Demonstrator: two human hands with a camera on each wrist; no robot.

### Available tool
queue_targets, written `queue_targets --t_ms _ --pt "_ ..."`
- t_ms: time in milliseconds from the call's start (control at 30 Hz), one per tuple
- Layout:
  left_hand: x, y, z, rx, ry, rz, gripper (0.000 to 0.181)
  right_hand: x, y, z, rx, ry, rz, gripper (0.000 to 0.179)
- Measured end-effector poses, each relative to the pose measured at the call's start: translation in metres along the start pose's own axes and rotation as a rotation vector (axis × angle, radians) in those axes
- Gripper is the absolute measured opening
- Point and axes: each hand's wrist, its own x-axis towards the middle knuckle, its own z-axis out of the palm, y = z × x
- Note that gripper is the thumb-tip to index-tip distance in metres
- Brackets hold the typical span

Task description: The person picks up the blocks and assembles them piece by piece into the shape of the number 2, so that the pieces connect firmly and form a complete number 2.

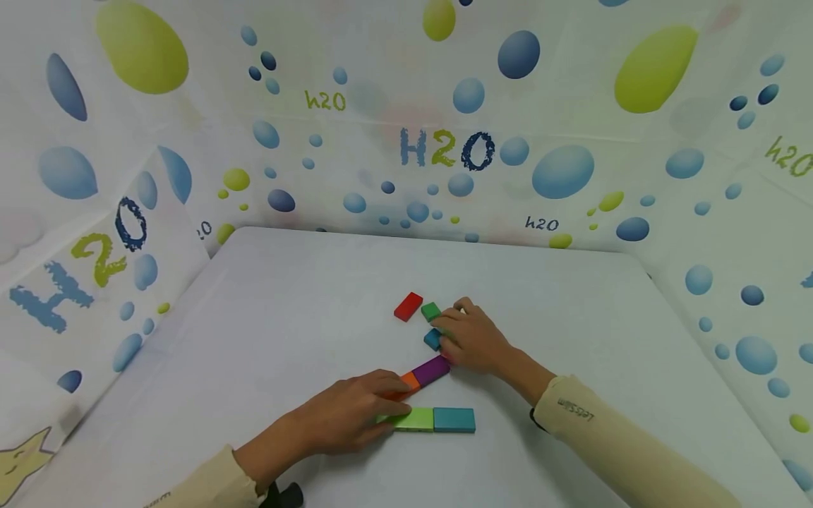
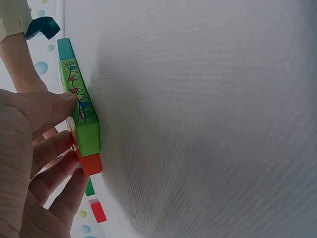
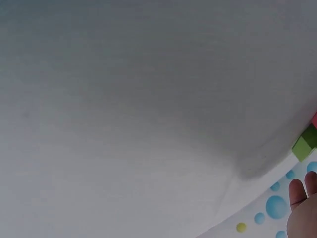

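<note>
My left hand lies across two rows of small wooden blocks. Its thumb touches a lime green block, painted with bunting in the left wrist view, while the fingers rest by an orange block. A teal block adjoins the lime one, and a purple block continues the orange one. Farther out, my right hand curls over a green block, largely hidden by its fingers. A pink block shows beneath the thumb, at the purple block's end. The blue block peeks out beside that thumb.
Beyond the hands, a red block and a darker green block lie on the white tabletop. A patterned cloth backdrop rises behind the table and along its sides.
</note>
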Motion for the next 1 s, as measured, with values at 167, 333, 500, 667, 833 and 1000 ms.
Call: queue_targets --t_ms 167,333,500,667,833,1000 --pt "0.000 0.000 0.000 0.007 0.009 0.007 0.034 0.005 -0.004 0.002 0.000 -0.030 0.000 0.031" --pt "0.000 0.000 0.002 0.015 0.018 0.016 0.034 0.009 -0.009 0.002 -0.029 -0.059 -0.008 0.029" --pt "0.000 0.001 0.002 0.025 0.022 0.015 0.034 0.009 -0.013 -0.001 -0.028 -0.060 -0.021 0.030" --pt "0.000 0.001 0.002 0.022 0.015 0.007 0.034 0.009 -0.013 -0.003 -0.020 -0.076 -0.013 0.033" --pt "0.000 0.001 0.002 0.021 0.025 0.018 0.034 0.010 -0.013 -0.001 -0.005 -0.092 0.002 0.034" --pt "0.000 0.000 0.002 0.023 0.031 0.021 0.034 0.010 -0.014 0.001 -0.004 -0.107 0.020 0.033"
